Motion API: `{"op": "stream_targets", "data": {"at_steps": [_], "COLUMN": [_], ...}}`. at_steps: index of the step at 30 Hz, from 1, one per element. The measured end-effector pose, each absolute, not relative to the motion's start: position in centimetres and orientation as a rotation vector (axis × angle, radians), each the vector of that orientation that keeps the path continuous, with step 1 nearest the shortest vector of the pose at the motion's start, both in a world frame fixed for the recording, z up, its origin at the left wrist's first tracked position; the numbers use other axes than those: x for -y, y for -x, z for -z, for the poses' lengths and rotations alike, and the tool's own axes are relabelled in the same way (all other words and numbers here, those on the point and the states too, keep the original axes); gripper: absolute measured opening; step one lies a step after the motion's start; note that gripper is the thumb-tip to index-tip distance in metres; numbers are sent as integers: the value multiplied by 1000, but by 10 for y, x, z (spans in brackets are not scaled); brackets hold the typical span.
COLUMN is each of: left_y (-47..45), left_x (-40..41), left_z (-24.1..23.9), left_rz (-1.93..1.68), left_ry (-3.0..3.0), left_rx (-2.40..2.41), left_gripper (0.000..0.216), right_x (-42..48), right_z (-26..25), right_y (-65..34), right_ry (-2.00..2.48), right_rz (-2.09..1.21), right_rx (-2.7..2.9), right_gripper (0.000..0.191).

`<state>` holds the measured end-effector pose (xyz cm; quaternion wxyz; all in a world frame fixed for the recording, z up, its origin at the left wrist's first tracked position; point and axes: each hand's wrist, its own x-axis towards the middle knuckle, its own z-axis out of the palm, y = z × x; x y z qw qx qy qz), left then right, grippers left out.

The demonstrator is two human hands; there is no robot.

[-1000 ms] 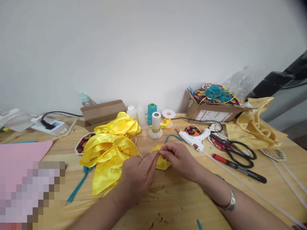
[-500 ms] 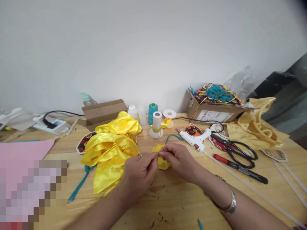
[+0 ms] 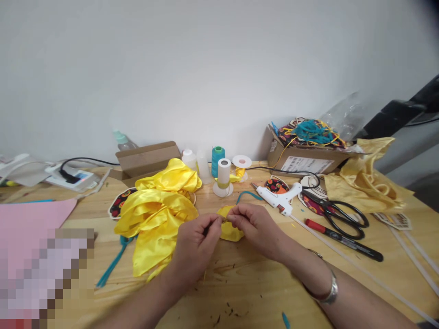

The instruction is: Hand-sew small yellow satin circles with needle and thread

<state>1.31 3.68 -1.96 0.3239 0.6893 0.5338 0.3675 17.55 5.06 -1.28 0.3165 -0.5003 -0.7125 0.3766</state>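
My left hand [image 3: 197, 240] is closed in a pinch, fingertips almost meeting those of my right hand [image 3: 252, 225]. Between them shows a thin yellowish cord [image 3: 225, 220]; its exact form is too small to make out. Right behind and below the fingertips lies a small rounded piece of yellow fabric [image 3: 231, 234], partly covered by my right hand. Whether the cord is joined to this piece cannot be told. A large heap of shiny yellow satin [image 3: 156, 219] rests left of my left hand, over a dark patterned cutout [image 3: 120, 204].
Right of my hands lie a white glue gun [image 3: 279, 200], black scissors [image 3: 343, 217] and a red-capped marker [image 3: 345, 240]. Thread spools [image 3: 218, 161] and white bottles [image 3: 189, 160] stand near the wall. A cardboard box [image 3: 298, 160] holds tangled cords. Gold cloth [image 3: 366, 183] hangs beside it.
My left hand has shifted slightly left and its fingers have turned, widening the small gap between both hands' fingertips. My right hand stays nearly in place.
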Motion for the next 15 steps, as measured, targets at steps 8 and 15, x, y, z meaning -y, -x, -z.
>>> {"op": "stream_targets", "data": {"at_steps": [8,15], "left_y": [-13,-13], "left_x": [-36,-36], "left_z": [20,19], "left_rz": [-964,-979], "left_ry": [-1800,-1792], "left_rx": [-1407,-1423], "left_gripper": [24,25], "right_x": [-52,-53], "right_z": [12,17], "right_y": [-175,-175], "right_ry": [1291,1290], "right_rz": [-1025,-1010], "right_rx": [1828,1810], "right_gripper": [20,23]}}
